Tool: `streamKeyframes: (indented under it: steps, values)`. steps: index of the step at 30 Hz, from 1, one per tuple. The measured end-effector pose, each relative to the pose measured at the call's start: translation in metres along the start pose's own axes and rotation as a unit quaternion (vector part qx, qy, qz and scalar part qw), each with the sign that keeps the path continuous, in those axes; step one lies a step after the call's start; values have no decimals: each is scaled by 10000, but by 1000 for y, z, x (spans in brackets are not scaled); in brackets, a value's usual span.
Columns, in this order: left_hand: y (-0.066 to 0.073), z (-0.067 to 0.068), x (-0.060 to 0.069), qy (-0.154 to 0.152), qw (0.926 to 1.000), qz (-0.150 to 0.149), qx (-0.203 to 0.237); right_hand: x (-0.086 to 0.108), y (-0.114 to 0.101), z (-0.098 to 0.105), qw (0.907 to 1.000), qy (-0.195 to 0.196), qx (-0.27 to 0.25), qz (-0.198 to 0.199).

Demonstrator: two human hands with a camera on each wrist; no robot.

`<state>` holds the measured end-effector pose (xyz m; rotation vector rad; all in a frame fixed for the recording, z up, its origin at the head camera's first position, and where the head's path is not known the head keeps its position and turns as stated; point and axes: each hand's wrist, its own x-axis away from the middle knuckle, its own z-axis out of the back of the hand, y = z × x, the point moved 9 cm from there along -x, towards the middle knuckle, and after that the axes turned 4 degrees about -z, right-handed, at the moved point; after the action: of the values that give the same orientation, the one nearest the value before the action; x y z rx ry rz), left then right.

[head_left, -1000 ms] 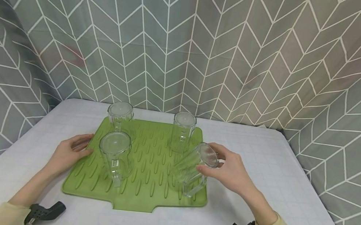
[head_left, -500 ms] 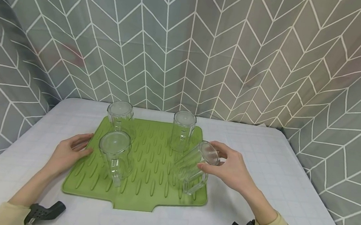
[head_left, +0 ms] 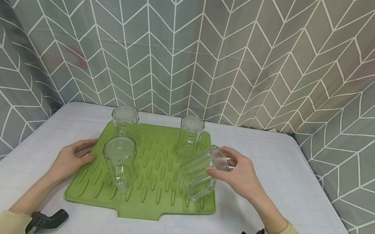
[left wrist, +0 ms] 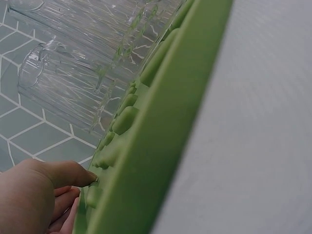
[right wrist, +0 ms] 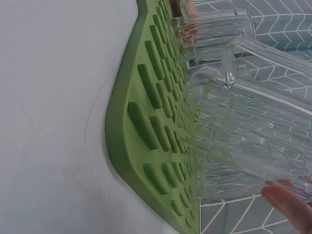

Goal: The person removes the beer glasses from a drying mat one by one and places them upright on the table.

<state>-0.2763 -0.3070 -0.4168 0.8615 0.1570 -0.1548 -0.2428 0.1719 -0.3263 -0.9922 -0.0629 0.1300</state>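
Observation:
My right hand [head_left: 236, 171] grips a clear glass mug [head_left: 199, 171] near its upper end, thumb on the near side. The mug leans over the right part of a green ridged drying mat [head_left: 151, 204], its handle toward the front. In the right wrist view, my thumb [right wrist: 287, 202] lies against the mug's glass. My left hand [head_left: 72, 160] holds the mat's left edge; in the left wrist view the thumb [left wrist: 73, 174] presses its top and the other fingers sit at the edge. A second glass mug [head_left: 119, 155] stands upside down on the mat's front left.
Two more upside-down glass mugs stand at the back of the mat, one left [head_left: 125, 120] and one right [head_left: 190, 132]. A white cloth covers the table [head_left: 272, 156]. Patterned curtains [head_left: 184, 48] rise behind and beside it.
The glass mug in my right hand tilts further to the right, and its handle has shifted slightly. The left hand, the mat and the other mugs stay where they were.

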Motion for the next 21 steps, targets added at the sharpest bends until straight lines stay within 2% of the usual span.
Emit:
streamKeyframes:
  steps: [6,21]
  values:
    - [1,-1,-1,-22,10000,51,19,0,1,1,9997,43,-175,-187]
    - [-1,0,0,27,10000,-16,-1,0,2,0,9985,20,-514,-165]
